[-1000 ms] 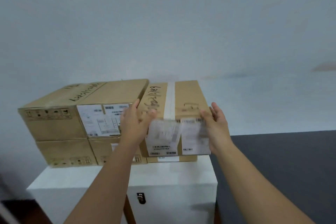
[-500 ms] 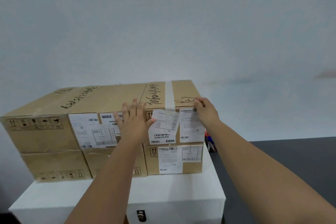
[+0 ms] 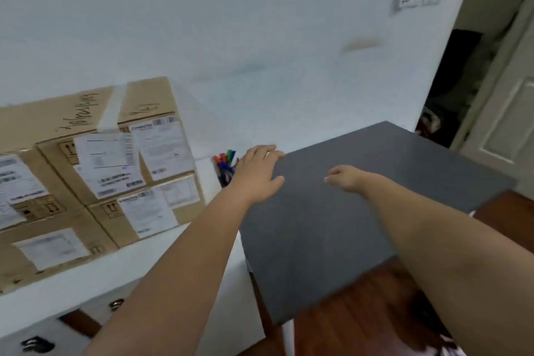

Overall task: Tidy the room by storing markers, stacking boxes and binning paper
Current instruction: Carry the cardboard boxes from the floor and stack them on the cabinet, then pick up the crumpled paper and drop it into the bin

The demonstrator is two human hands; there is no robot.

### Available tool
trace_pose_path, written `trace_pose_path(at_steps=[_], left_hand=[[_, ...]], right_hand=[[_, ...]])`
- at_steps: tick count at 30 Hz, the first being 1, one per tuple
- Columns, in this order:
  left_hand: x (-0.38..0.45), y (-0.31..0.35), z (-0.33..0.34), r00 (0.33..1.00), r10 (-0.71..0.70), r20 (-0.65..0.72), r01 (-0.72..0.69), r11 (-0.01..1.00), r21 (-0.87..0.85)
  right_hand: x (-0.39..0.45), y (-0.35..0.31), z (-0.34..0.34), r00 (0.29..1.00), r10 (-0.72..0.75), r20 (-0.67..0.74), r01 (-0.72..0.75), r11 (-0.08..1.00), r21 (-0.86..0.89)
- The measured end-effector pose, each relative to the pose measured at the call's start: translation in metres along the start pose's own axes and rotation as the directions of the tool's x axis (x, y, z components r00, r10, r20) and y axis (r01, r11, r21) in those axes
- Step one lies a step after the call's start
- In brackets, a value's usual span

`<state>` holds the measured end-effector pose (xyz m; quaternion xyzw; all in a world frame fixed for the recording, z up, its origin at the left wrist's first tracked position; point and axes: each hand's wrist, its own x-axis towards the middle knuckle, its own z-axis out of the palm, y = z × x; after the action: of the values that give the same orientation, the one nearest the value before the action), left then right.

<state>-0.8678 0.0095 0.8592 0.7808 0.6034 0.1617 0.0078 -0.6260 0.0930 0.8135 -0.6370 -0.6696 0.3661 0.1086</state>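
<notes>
Hands are both empty, left hand (image 3: 257, 172) spread flat over the grey table (image 3: 332, 228), right hand (image 3: 345, 178) loosely curled, boxes (image 3: 115, 165) stacked beside.

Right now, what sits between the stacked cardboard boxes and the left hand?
In the head view, a cluster of coloured markers stands upright between the cardboard boxes and the left hand, against the wall.

Pale wall (image 3: 260, 23), grey table (image 3: 332, 225), white cabinet (image 3: 95, 283), wooden floor (image 3: 361, 321).
</notes>
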Motion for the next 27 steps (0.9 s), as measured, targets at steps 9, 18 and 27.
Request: trace_pose_path(at_steps=[9,18,27], left_hand=[[0.074,0.233,0.164,0.879,0.138,0.456,-0.116,0.99,-0.077],[0.098,0.408,0.288,0.63,0.282,0.724,-0.253,0.955,-0.152],[0.136,0.51,0.449,0.301,0.309,0.902,-0.434,0.887,-0.159]], right_hand=[[-0.131,0.319,-0.129,0.873,0.455,-0.174,-0.47,0.881,-0.054],[-0.238,0.492,-0.17,0.673,0.724,-0.15,-0.728,0.684,0.039],[-0.223,0.62,-0.124,0.445,0.895,-0.023,-0.878,0.441,0.187]])
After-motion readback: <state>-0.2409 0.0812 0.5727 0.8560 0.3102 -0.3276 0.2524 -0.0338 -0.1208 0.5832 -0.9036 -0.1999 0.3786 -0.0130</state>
